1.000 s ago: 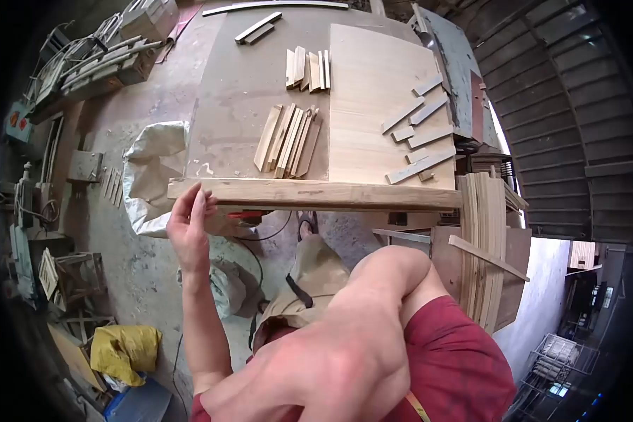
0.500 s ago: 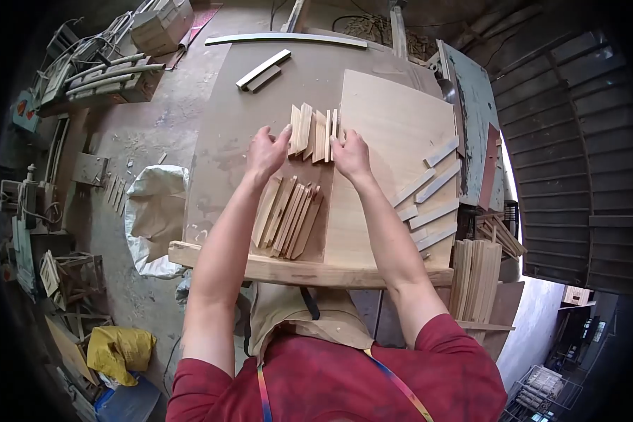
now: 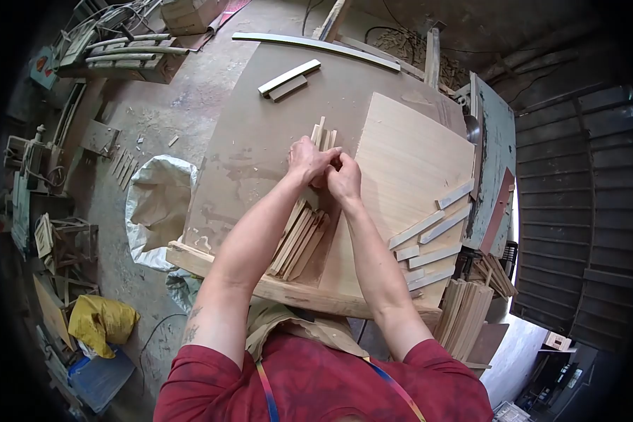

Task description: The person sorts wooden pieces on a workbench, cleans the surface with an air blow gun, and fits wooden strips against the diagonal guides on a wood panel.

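Head view: my left hand (image 3: 308, 161) and right hand (image 3: 344, 178) are pressed together, both grips closed on a small bundle of wood slats (image 3: 323, 133) standing on the worktop (image 3: 246, 141), beside the pale plywood sheet (image 3: 408, 169). A second slat pile (image 3: 304, 240) lies nearer me, under my forearms.

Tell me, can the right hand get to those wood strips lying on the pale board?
Probably yes. The right hand is busy gripping a bundle of sticks with the left hand, but the strips lie uncovered on the board, with nothing between.
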`<control>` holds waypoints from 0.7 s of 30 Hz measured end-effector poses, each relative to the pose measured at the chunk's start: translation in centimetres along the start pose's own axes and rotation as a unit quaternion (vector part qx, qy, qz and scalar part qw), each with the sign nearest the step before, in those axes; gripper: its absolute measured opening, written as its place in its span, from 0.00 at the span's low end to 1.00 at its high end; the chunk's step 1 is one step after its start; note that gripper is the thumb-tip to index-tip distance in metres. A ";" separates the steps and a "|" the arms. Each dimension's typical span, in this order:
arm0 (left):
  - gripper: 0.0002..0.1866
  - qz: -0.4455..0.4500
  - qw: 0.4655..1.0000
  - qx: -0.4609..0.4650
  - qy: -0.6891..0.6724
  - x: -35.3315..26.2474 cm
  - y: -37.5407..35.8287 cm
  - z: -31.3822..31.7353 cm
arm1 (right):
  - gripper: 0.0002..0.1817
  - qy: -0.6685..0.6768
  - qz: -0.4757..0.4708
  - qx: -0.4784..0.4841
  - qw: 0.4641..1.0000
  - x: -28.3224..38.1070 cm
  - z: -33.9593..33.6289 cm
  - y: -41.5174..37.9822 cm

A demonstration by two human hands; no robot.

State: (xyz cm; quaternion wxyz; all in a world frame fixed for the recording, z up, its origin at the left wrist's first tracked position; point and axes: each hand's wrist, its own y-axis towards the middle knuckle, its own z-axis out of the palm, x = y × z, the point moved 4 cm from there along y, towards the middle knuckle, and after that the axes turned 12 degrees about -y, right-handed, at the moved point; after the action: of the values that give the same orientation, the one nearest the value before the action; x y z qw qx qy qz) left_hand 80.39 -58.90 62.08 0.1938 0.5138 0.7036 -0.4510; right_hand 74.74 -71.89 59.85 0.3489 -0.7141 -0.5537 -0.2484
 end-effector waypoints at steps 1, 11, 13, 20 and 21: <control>0.41 -0.006 1.000 -0.005 0.000 0.7 0.1 0.0 | 0.14 0.071 0.007 -0.004 0.997 -0.1 0.2 -0.1; 0.28 -0.026 0.880 0.038 -0.472 5.6 0.5 -2.2 | 0.11 0.251 -0.063 0.008 0.966 5.1 1.8 -1.2; 0.25 -0.003 0.808 0.061 -0.586 4.5 -2.2 -4.1 | 0.09 0.240 -0.105 -0.015 0.965 7.2 1.6 -2.7; 0.32 0.194 0.806 -0.020 -0.559 4.9 -17.1 -16.5 | 0.12 0.281 -0.192 -0.021 0.940 17.4 0.8 -16.0; 0.33 0.213 0.809 -0.048 -0.545 5.9 -20.1 -18.8 | 0.14 0.222 -0.231 -0.008 0.947 18.4 1.2 -18.1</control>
State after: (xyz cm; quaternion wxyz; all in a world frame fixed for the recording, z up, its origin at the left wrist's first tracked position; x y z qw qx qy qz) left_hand 63.62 -41.34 76.23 0.6611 0.3105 0.3762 -0.5701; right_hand 62.05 -56.99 76.74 0.3907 -0.4961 -0.6100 -0.4787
